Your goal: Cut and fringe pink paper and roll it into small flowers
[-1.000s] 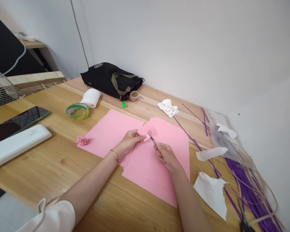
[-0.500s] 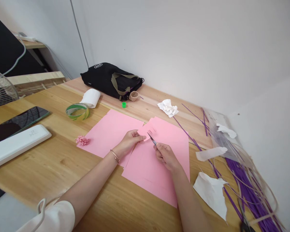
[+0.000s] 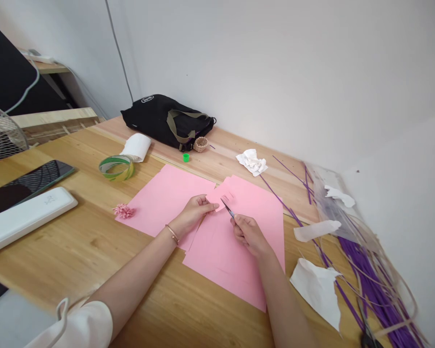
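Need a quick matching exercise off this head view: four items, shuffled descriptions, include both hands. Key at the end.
Column 1
1. Left hand
2. Tape roll
3. Right hand
4. Bag

Column 2
A. Black, lying near the wall
B. Holds the scissors
C. Green and yellow
D. Holds a small pink paper between its fingers

Pairs: 1-D, 2-C, 3-B, 4-A

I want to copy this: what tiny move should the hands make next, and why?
Perhaps a small snip: the right hand holds the scissors with their tips at the small pink paper, which seems to have slits, and the left hand pinches its edge.
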A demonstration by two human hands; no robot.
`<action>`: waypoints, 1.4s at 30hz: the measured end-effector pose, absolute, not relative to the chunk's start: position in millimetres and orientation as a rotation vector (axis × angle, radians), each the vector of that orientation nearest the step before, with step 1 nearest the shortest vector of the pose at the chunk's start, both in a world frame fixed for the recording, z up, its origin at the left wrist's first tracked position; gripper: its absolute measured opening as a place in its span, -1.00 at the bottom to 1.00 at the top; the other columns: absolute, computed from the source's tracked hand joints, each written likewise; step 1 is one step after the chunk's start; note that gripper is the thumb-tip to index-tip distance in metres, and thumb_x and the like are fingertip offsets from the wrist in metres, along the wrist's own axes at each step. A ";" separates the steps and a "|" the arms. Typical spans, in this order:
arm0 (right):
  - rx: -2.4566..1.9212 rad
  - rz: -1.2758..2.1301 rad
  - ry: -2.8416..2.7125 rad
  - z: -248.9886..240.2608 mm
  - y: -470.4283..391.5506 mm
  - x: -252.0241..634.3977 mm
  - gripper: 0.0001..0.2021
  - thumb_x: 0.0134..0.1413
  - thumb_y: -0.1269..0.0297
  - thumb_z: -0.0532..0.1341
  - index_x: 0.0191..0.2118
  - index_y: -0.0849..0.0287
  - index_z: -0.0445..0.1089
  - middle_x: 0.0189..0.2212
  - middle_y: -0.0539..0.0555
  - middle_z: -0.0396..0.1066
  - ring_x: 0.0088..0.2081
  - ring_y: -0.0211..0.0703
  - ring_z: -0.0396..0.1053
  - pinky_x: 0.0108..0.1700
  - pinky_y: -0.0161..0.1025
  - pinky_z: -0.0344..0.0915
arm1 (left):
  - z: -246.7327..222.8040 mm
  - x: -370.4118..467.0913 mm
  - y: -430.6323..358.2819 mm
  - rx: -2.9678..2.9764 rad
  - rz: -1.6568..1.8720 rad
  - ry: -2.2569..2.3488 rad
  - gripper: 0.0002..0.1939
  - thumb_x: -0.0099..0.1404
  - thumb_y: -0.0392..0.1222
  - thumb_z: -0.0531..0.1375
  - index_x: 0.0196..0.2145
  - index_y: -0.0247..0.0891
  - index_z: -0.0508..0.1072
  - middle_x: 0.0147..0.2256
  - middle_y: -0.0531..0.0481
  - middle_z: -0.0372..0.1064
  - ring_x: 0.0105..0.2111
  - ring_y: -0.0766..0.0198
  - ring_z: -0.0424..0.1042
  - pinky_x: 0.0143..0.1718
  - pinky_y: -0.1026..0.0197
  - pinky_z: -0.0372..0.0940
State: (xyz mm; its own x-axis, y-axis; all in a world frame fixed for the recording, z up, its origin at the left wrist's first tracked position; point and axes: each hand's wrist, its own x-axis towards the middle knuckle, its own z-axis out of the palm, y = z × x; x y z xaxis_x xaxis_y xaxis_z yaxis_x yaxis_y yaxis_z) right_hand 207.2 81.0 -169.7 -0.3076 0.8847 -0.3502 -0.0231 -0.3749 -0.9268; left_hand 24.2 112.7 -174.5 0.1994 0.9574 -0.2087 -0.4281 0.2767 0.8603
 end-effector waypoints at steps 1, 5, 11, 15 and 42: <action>-1.256 1.758 -1.163 -169.7 81.0 207.1 -0.51 -0.14 -0.22 0.22 -0.52 0.17 0.16 -0.75 -0.23 -0.14 -0.72 -0.49 -0.26 -0.68 -0.41 -0.32 | -174.7 24.2 112.8 0.755 1.114 0.875 -0.69 -0.20 -0.17 0.43 -0.54 -0.32 0.40 -0.60 0.10 0.36 -0.60 0.44 0.27 -0.50 0.31 0.15; -1.256 1.760 -1.145 -169.8 81.8 207.0 -0.50 -0.15 -0.22 0.23 -0.52 0.17 0.17 -0.76 -0.23 -0.14 -0.73 -0.50 -0.26 -0.69 -0.42 -0.33 | -174.9 24.6 113.8 0.717 1.140 0.889 -0.66 -0.24 -0.18 0.44 -0.59 -0.31 0.36 -0.62 0.11 0.34 -0.59 0.43 0.28 -0.50 0.32 0.16; -1.250 1.761 -1.112 -169.7 82.0 207.0 -0.49 -0.21 -0.23 0.26 -0.51 0.18 0.19 -0.77 -0.24 -0.12 -0.74 -0.51 -0.26 -0.70 -0.42 -0.34 | -174.4 24.8 115.5 0.615 1.196 0.881 -0.66 -0.26 -0.19 0.45 -0.57 -0.32 0.38 -0.63 0.12 0.31 -0.59 0.45 0.27 -0.50 0.32 0.16; -1.238 1.765 -1.125 -170.7 82.0 207.3 -0.49 -0.19 -0.23 0.25 -0.50 0.18 0.20 -0.77 -0.24 -0.13 -0.74 -0.50 -0.27 -0.70 -0.41 -0.34 | -175.4 24.3 115.9 0.613 1.194 0.875 -0.66 -0.25 -0.18 0.45 -0.56 -0.33 0.38 -0.63 0.13 0.30 -0.60 0.46 0.26 -0.49 0.32 0.16; -1.258 1.752 -1.174 -172.5 81.2 207.8 -0.52 -0.11 -0.21 0.20 -0.48 0.18 0.20 -0.75 -0.23 -0.15 -0.72 -0.48 -0.28 -0.68 -0.40 -0.33 | -177.2 25.5 112.1 0.816 1.089 0.881 -0.67 -0.18 -0.14 0.42 -0.48 -0.34 0.44 -0.54 0.08 0.39 -0.55 0.42 0.28 -0.45 0.29 0.15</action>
